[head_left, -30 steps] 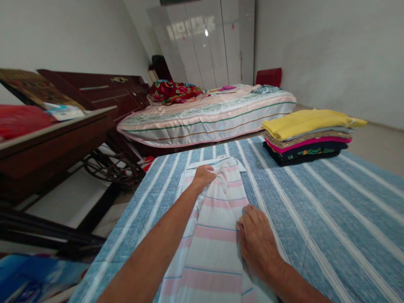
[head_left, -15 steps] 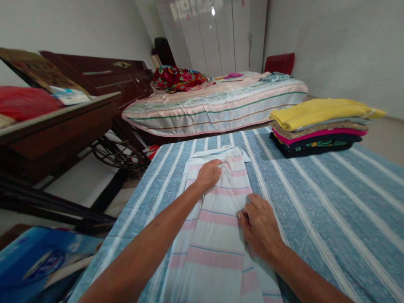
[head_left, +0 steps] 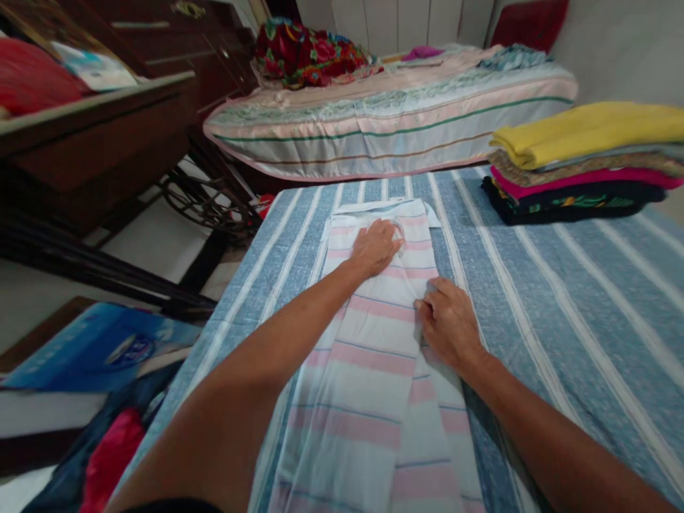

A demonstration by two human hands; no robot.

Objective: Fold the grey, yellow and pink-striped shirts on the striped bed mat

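Observation:
A white shirt (head_left: 374,349) with pink bands and thin blue lines lies folded lengthwise on the blue striped bed cover. Its far end shows a plain pale edge with a pointed corner sticking out at the right. My left hand (head_left: 377,248) rests palm down near that far end, fingers stretched out over the cloth. At the shirt's right edge, my right hand (head_left: 449,320) has its fingers curled, with thumb and forefinger pinched on the border of the fabric. The near end of the shirt runs out of the bottom of the view.
A stack of folded clothes (head_left: 582,167), yellow on top, sits at the right on the bed cover (head_left: 539,306). Behind stands another bed (head_left: 385,135) with a red floral blanket (head_left: 310,53). A wooden sewing table (head_left: 101,135) and a blue package (head_left: 101,349) are at the left.
My left hand has let go of the bunched cloth and spread flat on it. My right hand stays at the shirt's right edge. The camera has tilted down.

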